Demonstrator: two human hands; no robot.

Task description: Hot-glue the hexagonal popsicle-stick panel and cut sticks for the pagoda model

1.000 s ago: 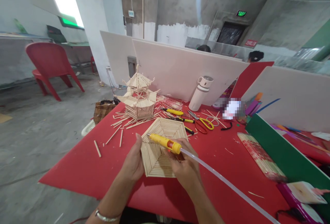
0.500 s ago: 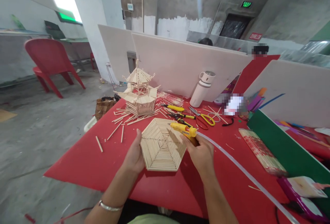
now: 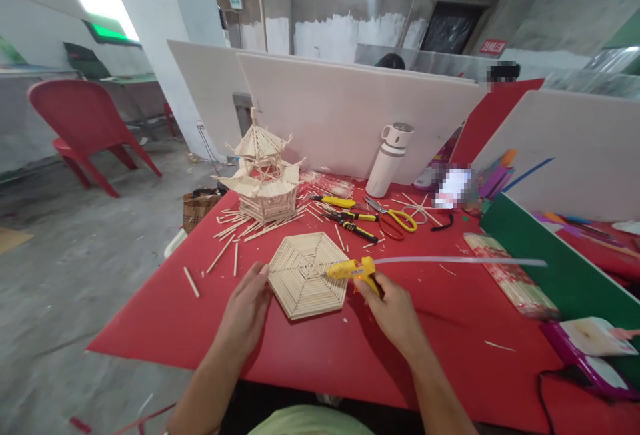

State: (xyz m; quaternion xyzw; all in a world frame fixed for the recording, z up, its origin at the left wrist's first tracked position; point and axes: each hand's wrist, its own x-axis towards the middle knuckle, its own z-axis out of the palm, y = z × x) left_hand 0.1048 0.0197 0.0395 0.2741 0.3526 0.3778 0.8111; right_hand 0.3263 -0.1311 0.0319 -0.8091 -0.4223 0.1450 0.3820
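Note:
A hexagonal panel of thin wooden sticks (image 3: 300,295), laid in rings around its centre, is low over the table in front of me. My left hand (image 3: 247,305) grips its left edge, thumb on the rim and the other fingers partly hidden. My right hand (image 3: 395,305) is closed around a yellow hot glue gun (image 3: 357,268), whose nozzle points left over the panel near its middle. A long translucent glue stick (image 3: 460,260) runs out of the gun's back to the right. Whether the nozzle touches the panel I cannot tell.
On the red table (image 3: 165,315) stands a stick pagoda model (image 3: 265,178) amid loose sticks. Behind the panel lie a yellow cutter (image 3: 335,202), pliers (image 3: 355,225) and scissors (image 3: 395,218). A white flask (image 3: 385,165), bagged sticks (image 3: 510,275) and a green board (image 3: 565,258) are farther off.
The glue gun has swung round, its nozzle now nearer the panel's centre and its glue stick running straight right instead of down toward me. The panel has shifted slightly left and tilted.

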